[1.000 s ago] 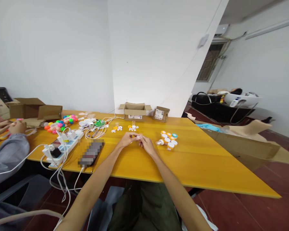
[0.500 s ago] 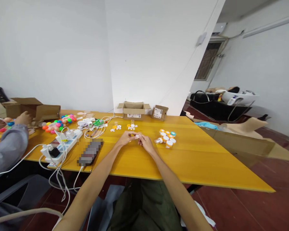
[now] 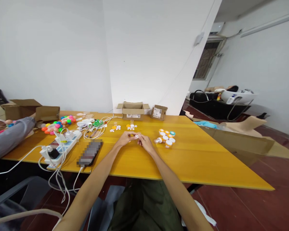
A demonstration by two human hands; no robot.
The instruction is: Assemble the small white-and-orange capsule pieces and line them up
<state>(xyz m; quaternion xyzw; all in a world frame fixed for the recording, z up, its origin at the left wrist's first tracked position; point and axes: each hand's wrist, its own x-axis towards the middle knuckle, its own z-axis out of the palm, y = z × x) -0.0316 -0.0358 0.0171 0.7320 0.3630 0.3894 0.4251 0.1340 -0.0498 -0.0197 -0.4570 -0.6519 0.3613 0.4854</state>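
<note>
My left hand [image 3: 125, 139] and my right hand [image 3: 145, 143] meet above the yellow table. Between their fingertips they pinch a small white piece with dark spots [image 3: 136, 136]; its exact kind is too small to make out. Beyond them lie two little groups of similar white spotted pieces [image 3: 118, 127] with orange parts and small clear cups [image 3: 132, 122] beside them. To the right of my right hand stands a cluster of small tubs [image 3: 169, 143], mostly with white and orange lids, one teal. A clear piece lies at the cluster's left side.
Two cardboard boxes [image 3: 133, 115] stand against the wall. Left of my arms lie a phone [image 3: 90, 154] and a power strip [image 3: 65, 147] with tangled white cables. Colourful balls [image 3: 59, 124] and a co-worker's sleeve [image 3: 12, 136] are at far left.
My hands keep the white piece pinched in nearly the same place. At far left, the co-worker's arm has shifted, and the hand that was by the open box no longer shows there.
</note>
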